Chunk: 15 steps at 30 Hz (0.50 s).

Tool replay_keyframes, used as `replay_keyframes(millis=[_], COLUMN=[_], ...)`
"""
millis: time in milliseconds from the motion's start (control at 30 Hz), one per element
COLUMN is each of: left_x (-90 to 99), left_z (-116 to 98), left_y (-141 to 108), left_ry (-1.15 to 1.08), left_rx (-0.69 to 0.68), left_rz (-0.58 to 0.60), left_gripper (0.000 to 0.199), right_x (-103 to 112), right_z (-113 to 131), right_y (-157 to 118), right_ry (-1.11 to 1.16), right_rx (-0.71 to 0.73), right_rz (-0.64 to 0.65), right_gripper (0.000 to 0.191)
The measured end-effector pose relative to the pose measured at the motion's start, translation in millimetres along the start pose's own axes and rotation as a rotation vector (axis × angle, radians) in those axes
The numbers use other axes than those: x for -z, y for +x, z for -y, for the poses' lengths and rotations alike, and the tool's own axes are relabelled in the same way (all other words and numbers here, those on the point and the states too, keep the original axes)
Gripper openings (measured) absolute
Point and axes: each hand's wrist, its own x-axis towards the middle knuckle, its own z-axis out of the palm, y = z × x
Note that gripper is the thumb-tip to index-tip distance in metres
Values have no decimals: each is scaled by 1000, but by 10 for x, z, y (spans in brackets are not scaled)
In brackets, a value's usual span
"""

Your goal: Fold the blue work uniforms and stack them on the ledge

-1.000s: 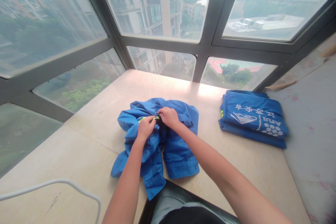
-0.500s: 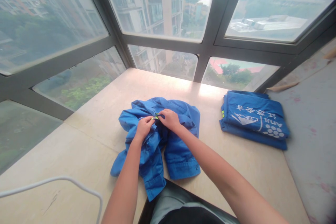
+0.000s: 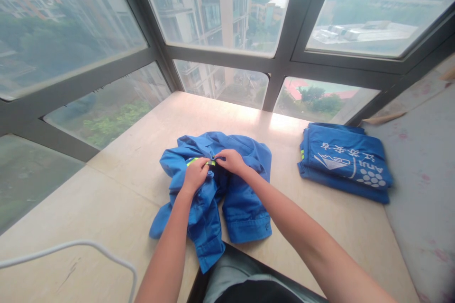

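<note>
A blue work jacket point(image 3: 245, 208) lies crumpled on the pale board in front of me, its sleeves toward me and a buttoned cuff at the right. My left hand point(image 3: 196, 173) pinches the jacket's front edge, beside a yellow-green reflective strip. Close to it, the fingertips of my right hand point(image 3: 230, 161) are closed on the opposite edge of the opening, by a small button. The fabric between the fingertips is partly hidden, and the dark inside of the jacket shows just below.
Folded blue garments point(image 3: 344, 158) with white lettering are stacked at the right by the patterned wall point(image 3: 423, 175). A white cable point(image 3: 85, 243) curves over the board point(image 3: 117, 199) at the lower left. Grey-framed windows point(image 3: 220, 54) enclose the far and left sides.
More of the yellow-green strip shows beside my left hand, and a button has come into view. My right hand has shifted very slightly; the jacket stays in place.
</note>
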Motion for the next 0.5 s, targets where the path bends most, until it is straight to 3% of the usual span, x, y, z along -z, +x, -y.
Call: replay_keyframes(millis=[200,400,500], left_x=[3,-56,98], left_z=[-22,-253,-133], left_y=[-109,-141,-184], left_ry=[94,8,-37], left_rx=[-60,-230,-229], left_rz=[35,142,91], left_gripper=[32,31,31], right_x=[3,-173,-41], right_z=[61,2,-242], right_y=[-9,43,94], right_ry=[-34,-32,-23], right_rx=[117,-226,-341], right_rz=[118,-79,-146], right_gripper=[22,15,19])
